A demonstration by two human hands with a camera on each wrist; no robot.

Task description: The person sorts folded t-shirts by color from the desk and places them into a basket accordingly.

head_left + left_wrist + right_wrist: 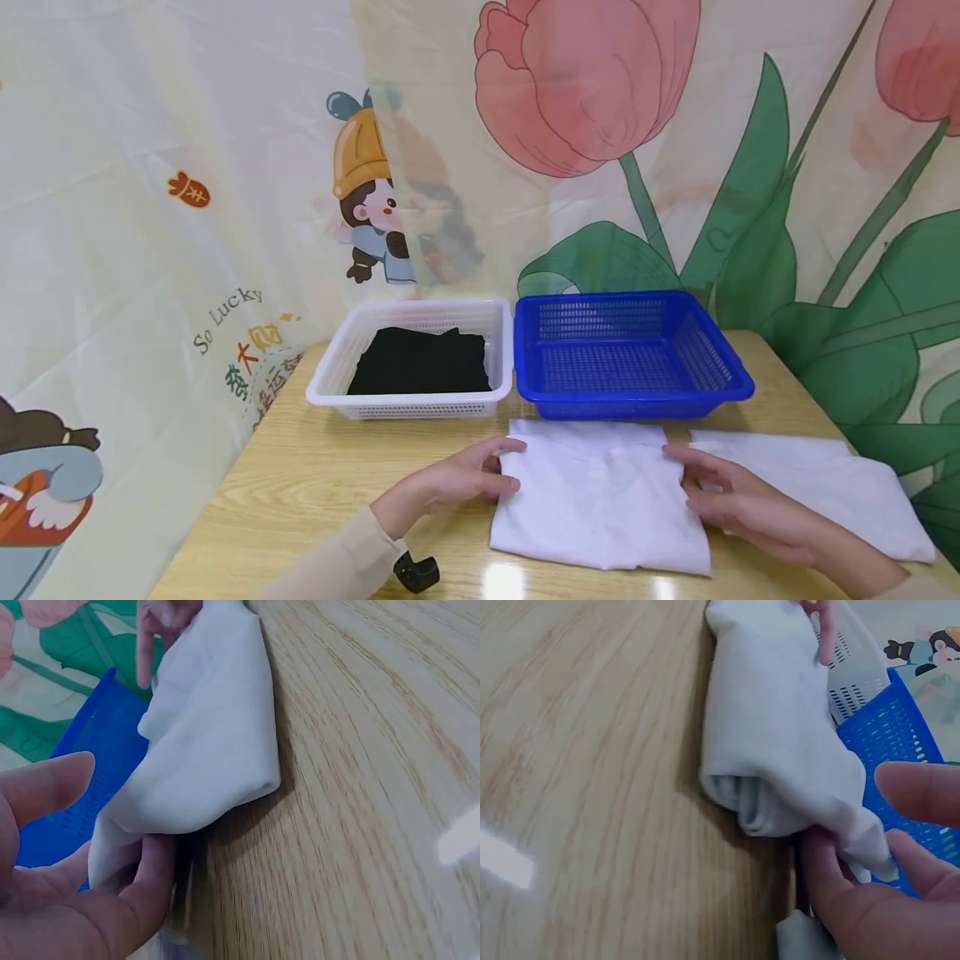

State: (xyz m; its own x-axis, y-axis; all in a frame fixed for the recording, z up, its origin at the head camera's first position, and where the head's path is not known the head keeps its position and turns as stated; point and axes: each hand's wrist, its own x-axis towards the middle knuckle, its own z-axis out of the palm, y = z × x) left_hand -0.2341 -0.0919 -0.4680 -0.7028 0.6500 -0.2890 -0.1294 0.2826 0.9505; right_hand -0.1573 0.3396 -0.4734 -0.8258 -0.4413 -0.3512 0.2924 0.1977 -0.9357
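Note:
A folded white garment [592, 500] lies on the table in front of the blue basket, between my two hands. At its left side my left hand [472, 477] grips the edge, with the thumb and fingers on either side of the fabric in the left wrist view. My right hand [738, 504] grips the opposite edge the same way. Both index fingers [52, 787] stand out from the other fingers. Rolled layers of the garment [765, 735] show at its near end in the right wrist view.
A white basket [337, 398] holding black fabric [420, 362] stands at the back left. Beside it is a blue basket [630, 407] with nothing in it. A second white garment [817, 483] lies flat on the right, partly behind my right hand. A patterned curtain [225, 125] hangs behind the table.

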